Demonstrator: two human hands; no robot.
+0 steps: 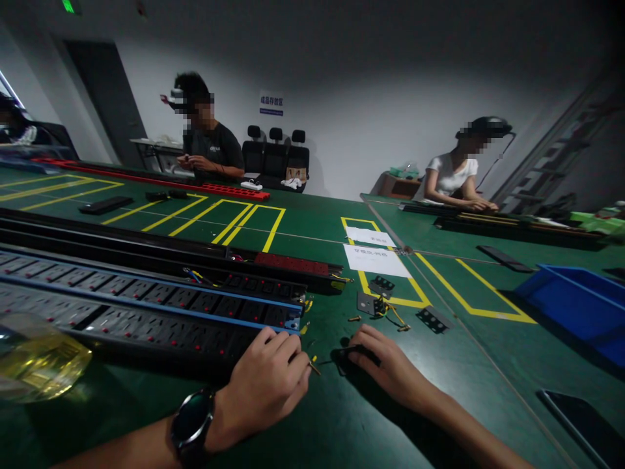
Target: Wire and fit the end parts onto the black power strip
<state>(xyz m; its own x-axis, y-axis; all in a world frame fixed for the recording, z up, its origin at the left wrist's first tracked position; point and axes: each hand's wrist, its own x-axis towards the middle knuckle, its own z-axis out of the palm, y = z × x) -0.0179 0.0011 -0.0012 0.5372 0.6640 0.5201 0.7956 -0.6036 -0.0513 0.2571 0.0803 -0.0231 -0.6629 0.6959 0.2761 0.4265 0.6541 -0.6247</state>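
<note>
My left hand (pixel 272 374), with a watch on its wrist, is closed over the near end of a long black power strip (pixel 188 339). Beside its fingertips show a brass-coloured pin (pixel 315 368) and a bit of yellow; where they attach is hidden. My right hand (pixel 383 365) is low over the table, its fingers closed on a small black piece (pixel 355 350) of unclear kind. A thin dark line runs from that piece toward my left hand. Beyond my right hand lie black bracket plates (pixel 433 320), yellow wires (pixel 398 316) and a brass piece (pixel 354 319).
Blue-edged socket strips (pixel 146 290) stretch leftward. At left stands a clear container with yellow liquid (pixel 43 365). A blue bin (pixel 576 312) and a phone (pixel 583 423) are at right. White papers (pixel 375 260) lie ahead; people sit across the green table (pixel 312 225).
</note>
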